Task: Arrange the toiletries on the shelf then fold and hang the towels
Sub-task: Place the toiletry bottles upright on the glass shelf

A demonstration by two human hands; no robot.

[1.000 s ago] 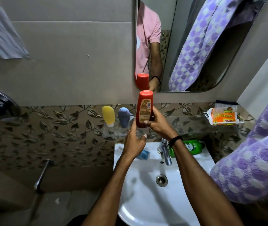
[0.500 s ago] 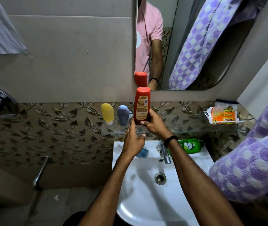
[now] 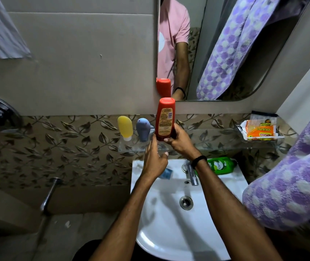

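Where leaf-patterned tiles (image 3: 60,147) back it, glass shelf (image 3: 207,146) overhangs white sink (image 3: 169,232).

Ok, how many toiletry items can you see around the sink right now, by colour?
Red: 1, the bottle held by the right hand
Yellow: 1, small bottle on the shelf
Blue-grey: 1, small bottle on the shelf
Green: 1, bottle on the sink
Orange: 1, scrub pad pack
Total: 5
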